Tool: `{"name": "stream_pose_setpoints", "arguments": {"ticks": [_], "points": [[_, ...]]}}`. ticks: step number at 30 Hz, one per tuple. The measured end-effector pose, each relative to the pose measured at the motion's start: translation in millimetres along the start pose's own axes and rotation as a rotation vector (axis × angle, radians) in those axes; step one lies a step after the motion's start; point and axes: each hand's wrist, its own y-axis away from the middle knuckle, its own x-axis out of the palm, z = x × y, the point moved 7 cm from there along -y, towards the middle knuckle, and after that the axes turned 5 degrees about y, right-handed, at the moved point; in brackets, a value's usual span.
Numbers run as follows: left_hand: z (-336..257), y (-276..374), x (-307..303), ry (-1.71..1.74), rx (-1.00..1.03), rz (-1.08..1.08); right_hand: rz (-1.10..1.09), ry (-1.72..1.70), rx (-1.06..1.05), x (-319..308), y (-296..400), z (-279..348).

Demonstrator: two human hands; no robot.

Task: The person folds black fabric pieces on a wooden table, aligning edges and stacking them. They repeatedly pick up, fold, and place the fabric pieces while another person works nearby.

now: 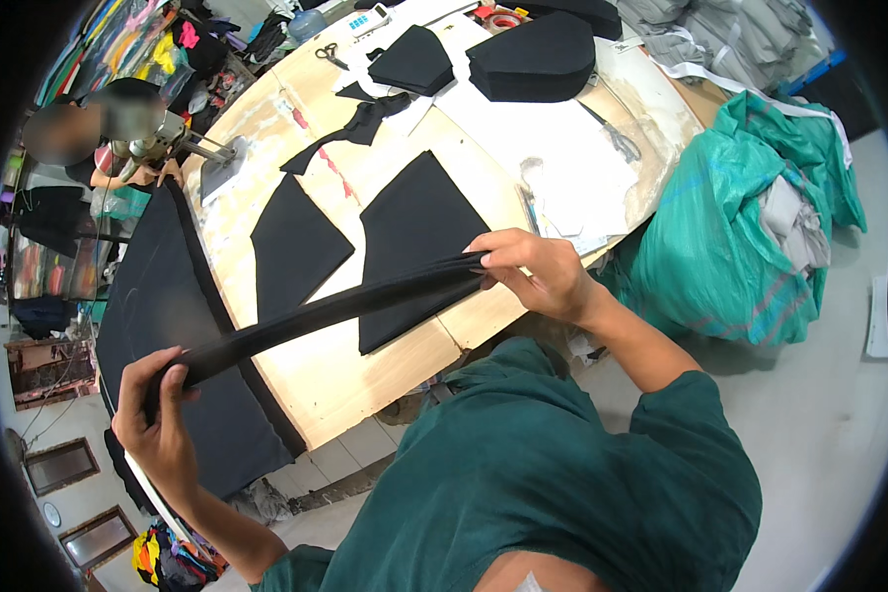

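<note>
A long, narrow strip of folded black fabric (333, 307) stretches between my two hands above the table. My left hand (155, 414) grips its lower left end between thumb and fingers. At the upper right end, my right hand (540, 274) pinches the layers. Beneath the strip lie two stacks of cut black fabric pieces: a smaller one (296, 240) and a larger one (422, 214), both partly covered by it. A wide layered spread of dark fabric (185, 288) runs along the table's left side, under my left hand.
Black offcuts (362, 126), scissors (331, 55) and thick black stacks (533, 59) lie farther back on the wooden table (355, 399). A cloth cutting machine (155, 140) stands at the far left beside another person. A green woven sack (710, 244) sits at the right.
</note>
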Motion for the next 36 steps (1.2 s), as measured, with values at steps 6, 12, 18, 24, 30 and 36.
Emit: {"name": "stream_pose_setpoints", "arguments": {"ticks": [6, 12, 18, 24, 30, 36], "points": [[-7, 0, 33, 0.025, -0.066, 0.009, 0.114, -0.083, 0.164, -9, 0, -32], [-28, 2, 40, 0.024, -0.129, -0.004, 0.045, -0.135, 0.053, -18, 4, -40], [-29, 0, 42, 0.085, -0.153, -0.033, 0.113, -0.138, -0.001, -31, -6, -36], [-42, -4, 38, 0.108, -0.089, -0.022, 0.166, -0.117, 0.054, -41, -8, -29], [-60, -8, 35, 0.053, -0.05, -0.03, 0.234, -0.171, 0.192, -31, -6, -28], [-72, -10, 17, -0.033, 0.009, -0.017, 0.176, -0.215, 0.067, -13, -5, -17]]}}
